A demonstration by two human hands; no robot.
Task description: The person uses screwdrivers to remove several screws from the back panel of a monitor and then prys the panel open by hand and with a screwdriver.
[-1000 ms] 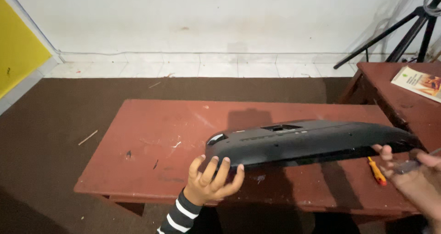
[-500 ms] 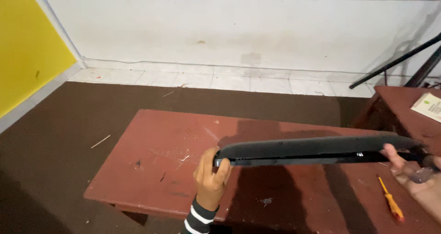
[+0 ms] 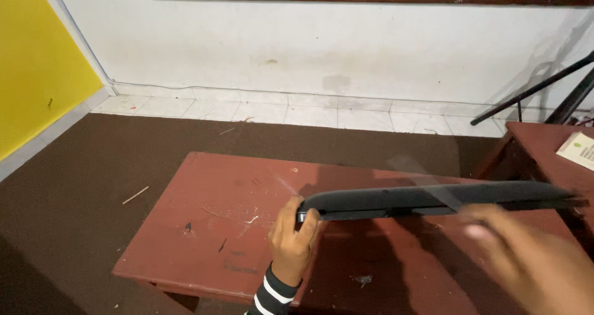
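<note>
A long black flat panel (image 3: 433,198) is held edge-on and level, a little above a worn red table (image 3: 210,228). My left hand (image 3: 294,234), with a striped sleeve at the wrist, grips the panel's left end, fingers wrapped round its edge. Blurred by motion, my right hand (image 3: 526,259) is low on the right, just below and in front of the panel's right half. Whether it touches or holds anything is unclear. A faint streak crosses the panel near it.
A second red table (image 3: 544,142) stands at the right with a pale booklet (image 3: 578,149) on it. Black tripod legs (image 3: 532,92) lean behind it. Dark brown floor, with a small stick (image 3: 135,195), surrounds the tables. A yellow wall (image 3: 37,73) is at left.
The panel has tipped from showing its back to edge-on and has risen. My right hand has come off the panel's right end and swung down and left. The view has tilted upward.
</note>
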